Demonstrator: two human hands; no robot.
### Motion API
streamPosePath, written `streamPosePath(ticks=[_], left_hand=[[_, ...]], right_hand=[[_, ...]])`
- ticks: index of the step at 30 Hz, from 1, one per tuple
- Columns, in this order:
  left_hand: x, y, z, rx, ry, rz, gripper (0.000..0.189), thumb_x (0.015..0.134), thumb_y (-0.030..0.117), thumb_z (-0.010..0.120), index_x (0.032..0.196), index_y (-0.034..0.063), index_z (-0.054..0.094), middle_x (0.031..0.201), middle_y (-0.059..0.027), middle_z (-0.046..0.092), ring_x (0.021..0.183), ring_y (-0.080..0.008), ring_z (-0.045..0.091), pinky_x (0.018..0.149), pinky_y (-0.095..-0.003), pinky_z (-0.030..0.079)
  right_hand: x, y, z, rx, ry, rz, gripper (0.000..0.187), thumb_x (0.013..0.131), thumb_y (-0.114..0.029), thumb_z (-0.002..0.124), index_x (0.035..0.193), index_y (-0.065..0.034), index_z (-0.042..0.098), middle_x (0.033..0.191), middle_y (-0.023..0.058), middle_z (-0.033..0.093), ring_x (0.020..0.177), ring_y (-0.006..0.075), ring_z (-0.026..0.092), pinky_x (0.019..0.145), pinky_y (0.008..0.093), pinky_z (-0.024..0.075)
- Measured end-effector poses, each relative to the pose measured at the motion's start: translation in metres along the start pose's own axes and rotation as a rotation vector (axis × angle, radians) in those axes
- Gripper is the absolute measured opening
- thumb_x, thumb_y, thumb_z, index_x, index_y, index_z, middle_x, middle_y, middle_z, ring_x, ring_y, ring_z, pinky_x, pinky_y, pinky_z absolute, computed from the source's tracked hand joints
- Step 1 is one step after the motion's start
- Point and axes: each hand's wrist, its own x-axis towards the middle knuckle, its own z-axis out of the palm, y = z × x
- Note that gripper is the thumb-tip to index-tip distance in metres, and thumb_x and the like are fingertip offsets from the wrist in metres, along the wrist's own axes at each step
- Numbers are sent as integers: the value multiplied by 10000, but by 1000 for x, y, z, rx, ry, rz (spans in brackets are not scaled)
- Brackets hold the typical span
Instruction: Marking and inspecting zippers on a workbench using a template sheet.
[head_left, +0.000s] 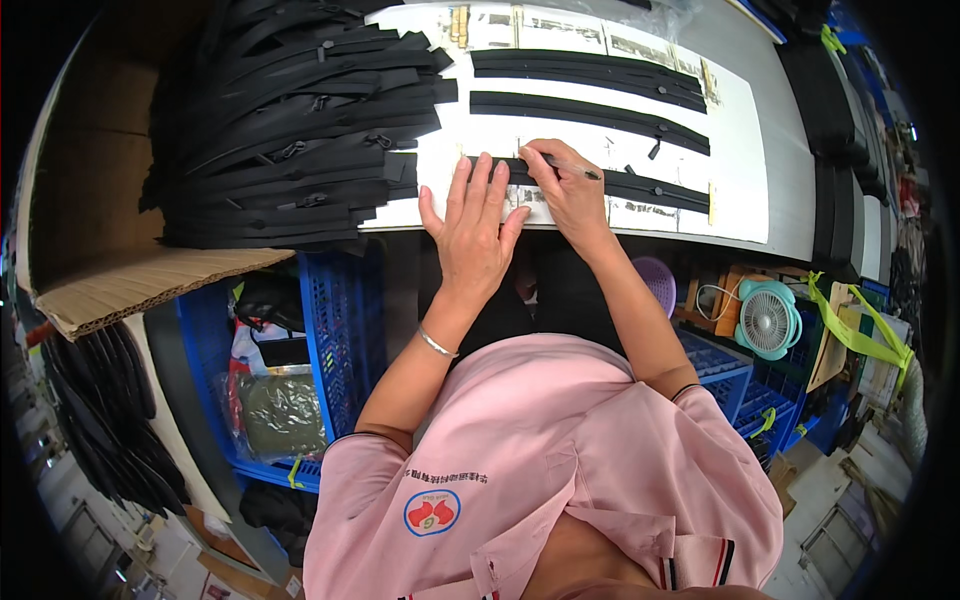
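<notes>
My left hand (472, 236) lies flat with its fingers apart, fingertips pressing on the left part of a black zipper strip (656, 192). This strip runs across a white board (739, 150) close to the table's front edge. My right hand (571, 199) grips a clear-barrelled pen (576, 166), held over the same strip just right of my left fingers. The pen's writing tip is hidden by the fingers. Farther back on the board lie a middle black zipper strip (570, 112) and a rear one (577, 67), roughly parallel. Marks and tape pieces (459, 26) show on the board.
A big heap of black zipper strips (300, 135) covers the table's left side, beside an open cardboard box (97, 172). Under the left side stands a blue plastic crate (319, 360) with bagged goods. A turquoise fan (769, 319) and a purple basket (654, 285) are at lower right.
</notes>
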Motion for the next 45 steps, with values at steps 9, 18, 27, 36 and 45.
streamPosePath(ticks=[9,18,27,36,45], left_hand=[[-1,-1,0,18,-10,2,531,955,346,696,1418,103,606,1492,-80,560,1442,-267,445,1193,-591,83],[-1,0,-1,38,-44,0,535,954,330,700,1436,123,597,1505,-69,551,1452,-270,433,1195,-585,86],[-2,-1,0,51,-39,0,530,964,319,692,1448,130,589,1512,-65,550,1473,-266,404,1205,-577,59],[2,8,-3,51,-58,-13,491,970,316,684,1409,104,621,1517,-94,543,1479,-289,391,1198,-605,36],[48,71,32,-438,14,94,216,860,98,771,1069,51,747,1135,-80,698,1056,-273,621,986,-398,420]], right_hand=[[0,-2,-9,58,-146,41,256,981,-224,672,860,-10,744,722,87,708,558,163,632,547,300,482],[-4,3,-26,180,-164,121,215,995,-135,635,900,25,743,782,51,735,652,69,607,604,235,476],[-11,32,-87,-36,186,181,218,994,-165,659,886,1,750,651,39,687,541,47,541,507,248,406],[-10,42,-85,-165,153,-10,195,978,-170,667,869,-17,719,707,61,689,547,162,612,523,291,442],[-10,44,-80,-201,186,-21,190,979,-185,670,877,-32,717,718,61,689,562,202,627,521,303,453]])
